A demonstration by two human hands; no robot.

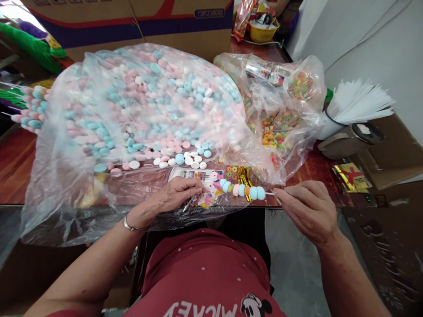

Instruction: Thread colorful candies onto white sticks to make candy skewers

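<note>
Our right hand (309, 211) pinches the bare end of a thin white stick (271, 193) between thumb and fingertips, and the stick runs leftward from it, threaded with a row of blue, pink and white marshmallows (243, 190) with a ring of coloured cereal among them. Our left hand (176, 193), a bracelet (129, 225) at its wrist, is closed down with curled fingers on the other end of that skewer, pressing on clear plastic and a printed wrapper (206, 180) just beneath it; the skewer hangs at the near edge of the wooden table (15, 160), between the two hands. Just behind the marshmallows lie some gold twist ties (243, 175). Beyond the left hand a big clear bag (132, 114) spreads across the table, full of pink, blue and white marshmallows. To its right sits a smaller clear bag of coloured cereal rings (280, 121). Further right a bundle of white sticks (357, 103) fans out of a holder, with a gold foil packet (352, 177) near it. At the far left finished skewers (31, 110) lie in a pile, and cardboard boxes (142, 22) stand at the back.
</note>
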